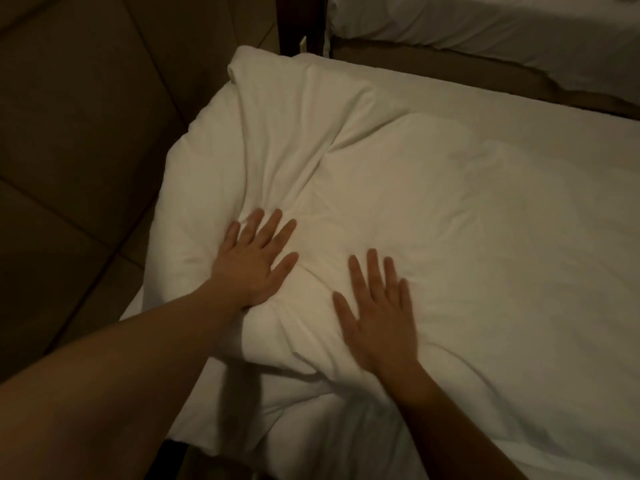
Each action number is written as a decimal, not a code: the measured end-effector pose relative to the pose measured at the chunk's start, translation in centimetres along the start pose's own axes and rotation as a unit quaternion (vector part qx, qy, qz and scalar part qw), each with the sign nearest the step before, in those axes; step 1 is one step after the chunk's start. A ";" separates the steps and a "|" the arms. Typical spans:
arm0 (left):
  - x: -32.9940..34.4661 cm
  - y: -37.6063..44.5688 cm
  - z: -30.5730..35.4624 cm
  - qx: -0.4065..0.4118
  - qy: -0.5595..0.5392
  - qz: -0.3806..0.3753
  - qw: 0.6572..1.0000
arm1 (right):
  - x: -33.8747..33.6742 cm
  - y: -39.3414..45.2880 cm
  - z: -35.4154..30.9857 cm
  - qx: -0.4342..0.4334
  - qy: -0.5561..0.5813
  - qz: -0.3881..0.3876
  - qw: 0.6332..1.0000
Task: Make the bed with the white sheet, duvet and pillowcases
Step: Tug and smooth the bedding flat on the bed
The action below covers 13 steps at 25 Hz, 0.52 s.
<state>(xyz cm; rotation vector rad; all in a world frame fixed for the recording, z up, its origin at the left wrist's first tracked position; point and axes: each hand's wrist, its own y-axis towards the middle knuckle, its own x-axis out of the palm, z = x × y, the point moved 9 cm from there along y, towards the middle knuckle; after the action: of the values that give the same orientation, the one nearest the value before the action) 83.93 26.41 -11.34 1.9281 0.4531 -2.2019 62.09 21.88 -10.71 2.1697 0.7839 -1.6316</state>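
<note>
Both flat hands — left hand [254,259], right hand [379,313] — press the duvet [433,188].

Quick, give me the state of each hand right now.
Left hand: open, fingers spread flat, pressing on the white duvet.
Right hand: open, fingers straight, flat on the same duvet, holding nothing.

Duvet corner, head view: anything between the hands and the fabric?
Nothing visible. The left hand and right hand both lie flat, fingers straight, directly on the white duvet near its rumpled corner. No object lies on the duvet around them; only creases and folds run between the two hands.
</note>
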 end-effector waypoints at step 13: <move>0.6 2.5 -0.4 0.012 -0.035 0.023 0.999 | 0.5 6.4 -6.7 -0.039 -0.071 0.008 0.997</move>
<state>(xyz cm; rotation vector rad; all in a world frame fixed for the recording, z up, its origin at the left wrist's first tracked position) 85.09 24.28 -12.24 1.8468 0.3690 -2.2481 71.22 20.63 -9.65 1.9784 0.7733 -1.6970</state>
